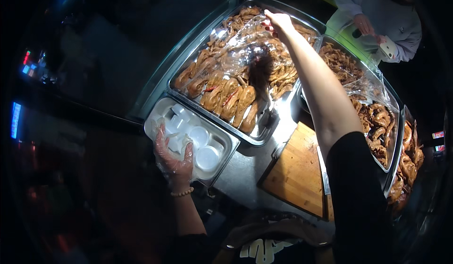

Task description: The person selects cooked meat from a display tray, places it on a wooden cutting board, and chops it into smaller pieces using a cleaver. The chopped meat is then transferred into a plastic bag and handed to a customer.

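Observation:
My left hand, in a clear plastic glove, hovers over the near side of a small steel pan. Its thumb and fingers are spread, and I see nothing gripped. White round plastic tubs lie in the pan beside the fingertips. My bare right hand reaches across to the far end of a large steel tray. Its curled fingers appear to pinch clear plastic film; the exact grip is partly hidden. Beneath the film lie glossy brown braised meats, with red chillies on the nearest pieces.
A wooden cutting board rests on the steel counter, partly under my right arm. More trays of brown meat stand at right, one partly film-covered. Glass panels border the far side. Beyond them, a person holds a phone.

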Motion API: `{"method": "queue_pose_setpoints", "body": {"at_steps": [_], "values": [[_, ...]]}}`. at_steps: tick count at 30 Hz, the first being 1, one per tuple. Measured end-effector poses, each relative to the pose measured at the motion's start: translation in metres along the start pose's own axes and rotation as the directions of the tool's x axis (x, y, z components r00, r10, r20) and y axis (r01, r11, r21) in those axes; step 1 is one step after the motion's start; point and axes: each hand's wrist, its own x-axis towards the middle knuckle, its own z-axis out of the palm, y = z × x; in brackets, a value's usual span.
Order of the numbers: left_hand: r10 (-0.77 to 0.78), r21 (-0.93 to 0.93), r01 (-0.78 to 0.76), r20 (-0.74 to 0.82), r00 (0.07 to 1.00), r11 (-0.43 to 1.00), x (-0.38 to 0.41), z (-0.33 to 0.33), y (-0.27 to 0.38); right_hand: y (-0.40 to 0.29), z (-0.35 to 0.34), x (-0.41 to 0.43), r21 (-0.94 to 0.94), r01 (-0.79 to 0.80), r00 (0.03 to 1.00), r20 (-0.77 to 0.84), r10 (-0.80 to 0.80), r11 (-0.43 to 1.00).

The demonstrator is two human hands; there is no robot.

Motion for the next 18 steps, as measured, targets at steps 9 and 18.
{"method": "queue_pose_setpoints", "body": {"at_steps": [9,18], "values": [[0.040,0.040,-0.050,0.218,0.975,0.998,0.006,0.017,0.013,-0.048,-0.056,-0.082,-0.447,0.718,0.667,0.220,-0.712,0.534],[0.181,-0.008,-0.196,0.419,0.890,0.981,0.059,0.103,0.044,0.193,-0.256,-0.387,-0.335,0.124,0.978,-0.116,-0.172,0.934]]}}
